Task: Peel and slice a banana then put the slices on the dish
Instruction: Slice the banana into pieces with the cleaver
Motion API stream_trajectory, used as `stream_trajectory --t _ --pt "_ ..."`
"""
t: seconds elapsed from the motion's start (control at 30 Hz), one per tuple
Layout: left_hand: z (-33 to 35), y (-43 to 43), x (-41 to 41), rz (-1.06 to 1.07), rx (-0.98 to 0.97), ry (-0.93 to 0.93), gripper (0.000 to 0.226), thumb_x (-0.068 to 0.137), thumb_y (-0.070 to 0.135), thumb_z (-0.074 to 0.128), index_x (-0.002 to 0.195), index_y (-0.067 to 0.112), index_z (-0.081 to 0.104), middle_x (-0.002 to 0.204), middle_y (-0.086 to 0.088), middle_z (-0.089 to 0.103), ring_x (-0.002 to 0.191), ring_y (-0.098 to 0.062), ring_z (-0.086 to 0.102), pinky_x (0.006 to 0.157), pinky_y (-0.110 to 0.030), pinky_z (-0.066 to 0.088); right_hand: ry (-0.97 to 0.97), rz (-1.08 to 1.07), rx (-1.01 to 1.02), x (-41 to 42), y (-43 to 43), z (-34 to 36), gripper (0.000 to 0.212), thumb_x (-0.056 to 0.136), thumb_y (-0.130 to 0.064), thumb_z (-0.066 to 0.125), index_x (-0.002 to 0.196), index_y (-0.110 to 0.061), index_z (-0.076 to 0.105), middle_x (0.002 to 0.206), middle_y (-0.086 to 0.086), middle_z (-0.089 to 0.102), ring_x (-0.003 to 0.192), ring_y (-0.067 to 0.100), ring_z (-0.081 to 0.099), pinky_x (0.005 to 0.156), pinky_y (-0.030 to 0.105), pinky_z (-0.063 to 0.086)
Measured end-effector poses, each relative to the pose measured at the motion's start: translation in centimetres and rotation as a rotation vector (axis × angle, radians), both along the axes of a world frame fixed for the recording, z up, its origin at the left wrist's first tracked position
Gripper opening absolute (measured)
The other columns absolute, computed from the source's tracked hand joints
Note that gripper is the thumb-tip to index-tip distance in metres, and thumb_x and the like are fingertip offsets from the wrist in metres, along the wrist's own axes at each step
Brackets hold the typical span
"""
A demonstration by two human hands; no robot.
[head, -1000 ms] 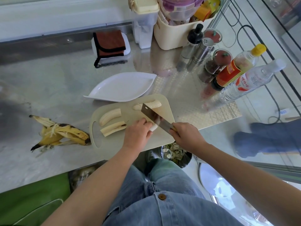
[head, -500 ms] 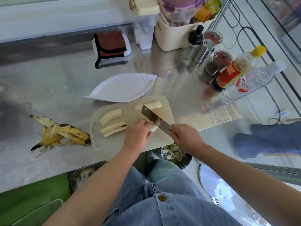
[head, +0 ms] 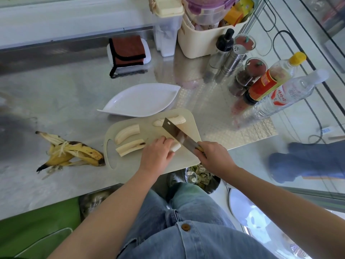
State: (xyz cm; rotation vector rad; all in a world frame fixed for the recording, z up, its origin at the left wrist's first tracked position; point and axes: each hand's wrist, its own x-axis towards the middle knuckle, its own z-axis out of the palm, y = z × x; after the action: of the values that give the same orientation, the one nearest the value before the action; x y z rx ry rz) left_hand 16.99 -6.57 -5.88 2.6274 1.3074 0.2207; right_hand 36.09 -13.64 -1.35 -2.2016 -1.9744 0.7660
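The left hand [head: 158, 156] curls over a banana piece [head: 176, 147], pinning it to the cutting board [head: 149, 126] by the table's [head: 56, 101] near edge. The right hand [head: 212, 157] grips the knife [head: 175, 131], its blade right beside the left hand. If the soft piece slips, the blade could nick a finger; the dish [head: 141, 101] behind holds no slices.

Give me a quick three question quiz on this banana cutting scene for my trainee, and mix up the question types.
1. True or false: the dish holds no banana yet.
2. Which hand grips the knife? A left, B right, C both.
3. Fill in: the banana peel lies on the counter to the ___ of the cutting board.
Key: 1 true; 2 B, the right hand; 3 left.
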Motion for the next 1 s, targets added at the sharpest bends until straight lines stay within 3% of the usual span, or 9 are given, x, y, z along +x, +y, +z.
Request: stream_trajectory --t 0.5,0.8,1.0 --pt "-0.3 -0.1 0.1 0.018 -0.04 -0.015 0.026 0.069 0.025 0.083 0.09 0.018 0.069 0.08 0.001 0.061 0.066 -0.02 0.059 0.049 -0.025 0.033 -0.081 0.038 -0.074 -0.7 0.1 -0.9 0.022 0.099 -0.025 0.042 0.08 -0.014 0.045 0.073 0.004 0.051 0.065 0.025 0.052 0.057 0.032 0.04" --pt "-0.2 -0.1 0.1 0.024 -0.068 -0.014 0.025 0.073 0.027 0.08 0.094 0.019 0.069 0.084 0.001 0.061 0.069 -0.021 0.059 0.049 -0.027 0.04 0.023 -0.045 0.012 -0.2 0.0 0.0 0.033 0.096 -0.024 0.049 0.067 -0.017 0.036 0.058 -0.007 0.037 0.052 0.019 0.039 0.047 0.029 0.028" --pt "-0.2 -0.1 0.1 0.022 -0.057 -0.01 0.025 0.071 0.027 0.081 0.091 0.019 0.069 0.082 0.002 0.061 0.068 -0.019 0.059 0.05 -0.025 0.034 -0.01 0.007 -0.021 -0.3 0.0 0.3 0.026 0.097 -0.026 0.047 0.074 -0.014 0.046 0.066 -0.001 0.048 0.058 0.02 0.048 0.053 0.028 0.033"
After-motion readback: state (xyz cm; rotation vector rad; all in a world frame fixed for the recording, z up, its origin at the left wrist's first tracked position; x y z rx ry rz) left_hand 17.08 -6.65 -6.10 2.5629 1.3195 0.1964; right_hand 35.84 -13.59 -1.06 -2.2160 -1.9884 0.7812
